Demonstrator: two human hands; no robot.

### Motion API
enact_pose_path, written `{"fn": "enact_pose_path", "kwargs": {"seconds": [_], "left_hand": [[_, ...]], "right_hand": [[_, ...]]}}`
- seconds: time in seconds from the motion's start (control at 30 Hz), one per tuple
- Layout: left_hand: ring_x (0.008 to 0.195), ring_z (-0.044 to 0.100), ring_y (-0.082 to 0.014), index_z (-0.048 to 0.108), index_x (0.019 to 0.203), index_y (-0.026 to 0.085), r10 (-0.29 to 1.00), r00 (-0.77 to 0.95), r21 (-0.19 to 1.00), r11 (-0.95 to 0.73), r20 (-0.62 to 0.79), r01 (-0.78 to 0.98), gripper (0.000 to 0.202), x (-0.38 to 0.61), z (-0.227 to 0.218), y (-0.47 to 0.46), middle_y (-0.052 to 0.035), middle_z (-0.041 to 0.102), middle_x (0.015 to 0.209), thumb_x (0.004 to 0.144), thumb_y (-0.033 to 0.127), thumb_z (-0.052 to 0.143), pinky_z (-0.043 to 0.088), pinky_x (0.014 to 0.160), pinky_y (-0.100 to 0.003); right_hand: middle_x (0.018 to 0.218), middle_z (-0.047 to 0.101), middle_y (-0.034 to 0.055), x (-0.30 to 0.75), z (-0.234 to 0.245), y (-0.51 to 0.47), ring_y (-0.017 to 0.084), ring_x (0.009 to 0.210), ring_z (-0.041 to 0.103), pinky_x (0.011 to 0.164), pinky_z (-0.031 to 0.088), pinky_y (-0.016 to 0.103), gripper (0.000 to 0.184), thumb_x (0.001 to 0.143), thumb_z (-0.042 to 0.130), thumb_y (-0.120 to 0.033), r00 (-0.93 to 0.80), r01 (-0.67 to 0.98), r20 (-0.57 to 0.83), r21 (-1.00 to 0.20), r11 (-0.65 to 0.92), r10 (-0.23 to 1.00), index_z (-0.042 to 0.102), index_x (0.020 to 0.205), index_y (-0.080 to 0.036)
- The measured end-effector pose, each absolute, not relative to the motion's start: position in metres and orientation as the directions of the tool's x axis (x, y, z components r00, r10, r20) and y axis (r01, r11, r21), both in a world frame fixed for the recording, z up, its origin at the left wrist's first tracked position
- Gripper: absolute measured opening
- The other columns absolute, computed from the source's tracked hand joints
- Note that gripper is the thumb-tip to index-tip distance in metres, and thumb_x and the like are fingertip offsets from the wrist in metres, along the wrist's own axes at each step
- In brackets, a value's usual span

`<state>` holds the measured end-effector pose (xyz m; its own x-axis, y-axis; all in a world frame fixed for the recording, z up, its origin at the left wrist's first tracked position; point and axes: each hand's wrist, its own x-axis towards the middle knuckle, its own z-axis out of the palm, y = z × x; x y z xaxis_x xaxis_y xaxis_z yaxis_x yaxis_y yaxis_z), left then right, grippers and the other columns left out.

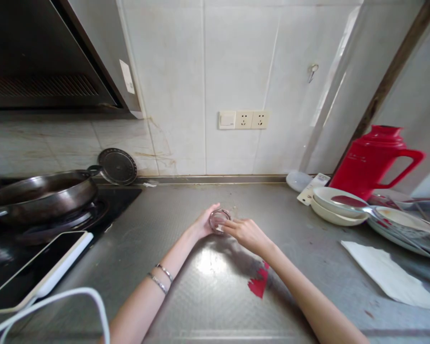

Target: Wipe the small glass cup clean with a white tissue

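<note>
A small clear glass [219,220] stands on the steel counter [215,286] in the middle of the view. My left hand [203,223] wraps round its left side with the fingers curled against it. My right hand [245,233] comes in from the right, its fingertips touching the glass's rim and right side. Two thin bracelets sit on my left wrist. What is inside the glass I cannot make out.
A dark wok [39,193] sits on the gas hob at left, a round lid [117,166] behind it. A white-edged tablet [36,270] with a white cable lies front left. At right stand a red thermos jug [374,160], stacked plates [338,206] and a white paper [389,274].
</note>
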<state>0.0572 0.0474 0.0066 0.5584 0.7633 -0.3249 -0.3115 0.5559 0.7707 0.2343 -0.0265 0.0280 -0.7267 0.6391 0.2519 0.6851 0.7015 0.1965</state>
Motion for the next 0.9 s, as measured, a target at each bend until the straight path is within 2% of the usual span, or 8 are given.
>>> {"fn": "enact_pose_path", "kwargs": {"seconds": [0.13, 0.23, 0.43, 0.53, 0.6, 0.73, 0.83, 0.9], "left_hand": [[0.048, 0.059, -0.0154, 0.068, 0.094, 0.012, 0.812, 0.482, 0.785, 0.519, -0.330, -0.338, 0.032, 0.065, 0.014, 0.040, -0.0050, 0.069, 0.063, 0.081, 0.040, 0.058, 0.045, 0.050, -0.026], [0.054, 0.063, -0.0148, 0.067, 0.085, 0.013, 0.900, 0.359, 0.796, 0.399, -0.246, -0.456, 0.023, 0.073, 0.020, 0.035, -0.0058, 0.070, 0.068, 0.081, 0.034, 0.060, 0.046, 0.052, -0.024], [0.055, 0.064, -0.0162, 0.063, 0.083, 0.013, 0.966, 0.204, 0.750, 0.251, -0.157, -0.612, 0.028, 0.082, 0.014, 0.031, -0.0058, 0.068, 0.065, 0.080, 0.040, 0.061, 0.047, 0.052, -0.025], [0.058, 0.065, -0.0163, 0.063, 0.081, 0.013, 0.979, 0.172, 0.688, 0.196, -0.105, -0.699, 0.029, 0.083, 0.009, 0.031, -0.0055, 0.069, 0.067, 0.081, 0.042, 0.058, 0.048, 0.056, -0.025], [0.061, 0.066, -0.0176, 0.063, 0.082, 0.014, 0.977, 0.191, 0.657, 0.204, -0.093, -0.726, 0.031, 0.083, 0.007, 0.029, -0.0060, 0.070, 0.071, 0.082, 0.045, 0.056, 0.050, 0.060, -0.027], [0.074, 0.068, -0.0232, 0.065, 0.090, 0.014, 0.956, 0.293, 0.616, 0.244, -0.022, -0.749, 0.044, 0.080, 0.007, 0.030, -0.0111, 0.072, 0.085, 0.085, 0.054, 0.047, 0.052, 0.070, -0.034], [0.086, 0.068, -0.0259, 0.066, 0.095, 0.011, 0.919, 0.392, 0.599, 0.300, 0.026, -0.742, 0.053, 0.073, 0.009, 0.034, -0.0151, 0.071, 0.098, 0.087, 0.057, 0.040, 0.052, 0.077, -0.037], [0.087, 0.068, -0.0268, 0.066, 0.099, 0.010, 0.899, 0.438, 0.643, 0.346, -0.018, -0.683, 0.055, 0.066, 0.012, 0.038, -0.0163, 0.070, 0.102, 0.088, 0.055, 0.037, 0.052, 0.075, -0.037]], "right_hand": [[0.114, 0.064, 0.0062, 0.236, 0.030, -0.025, 0.020, 0.087, 0.062, 0.068, 0.047, 0.028, 0.028, 0.091, 0.045, -0.010, -0.710, 0.703, 0.266, 0.227, 0.673, 0.652, 0.057, 0.112, -0.022], [0.112, 0.065, 0.0051, 0.236, 0.031, -0.025, 0.020, 0.090, 0.061, 0.069, 0.046, 0.028, 0.029, 0.089, 0.045, -0.008, -0.664, 0.744, 0.294, 0.171, 0.646, 0.687, 0.058, 0.110, -0.023], [0.110, 0.064, 0.0062, 0.208, 0.010, -0.025, 0.018, 0.088, 0.062, 0.070, 0.045, 0.024, 0.038, 0.078, 0.045, -0.003, -0.468, 0.804, 0.364, -0.201, 0.559, 0.805, 0.059, 0.109, -0.020], [0.108, 0.062, 0.0076, 0.190, -0.005, -0.023, 0.017, 0.089, 0.061, 0.072, 0.046, 0.023, 0.040, 0.073, 0.043, -0.001, -0.361, 0.731, 0.467, -0.396, 0.556, 0.807, 0.057, 0.108, -0.017], [0.105, 0.062, 0.0070, 0.184, -0.011, -0.021, 0.016, 0.084, 0.061, 0.070, 0.047, 0.023, 0.035, 0.076, 0.044, -0.004, -0.304, 0.691, 0.526, -0.453, 0.564, 0.795, 0.057, 0.106, -0.017], [0.101, 0.063, 0.0052, 0.192, -0.007, -0.021, 0.014, 0.077, 0.063, 0.065, 0.045, 0.021, 0.019, 0.088, 0.046, -0.014, -0.294, 0.756, 0.523, -0.385, 0.530, 0.800, 0.059, 0.101, -0.020], [0.103, 0.065, 0.0053, 0.208, 0.006, -0.023, 0.015, 0.080, 0.064, 0.060, 0.043, 0.020, 0.021, 0.092, 0.043, -0.018, -0.387, 0.833, 0.462, -0.197, 0.518, 0.798, 0.060, 0.104, -0.021], [0.106, 0.065, 0.0050, 0.219, 0.015, -0.024, 0.015, 0.079, 0.064, 0.059, 0.042, 0.021, 0.025, 0.092, 0.041, -0.013, -0.502, 0.819, 0.381, -0.078, 0.568, 0.776, 0.060, 0.105, -0.022]]}}
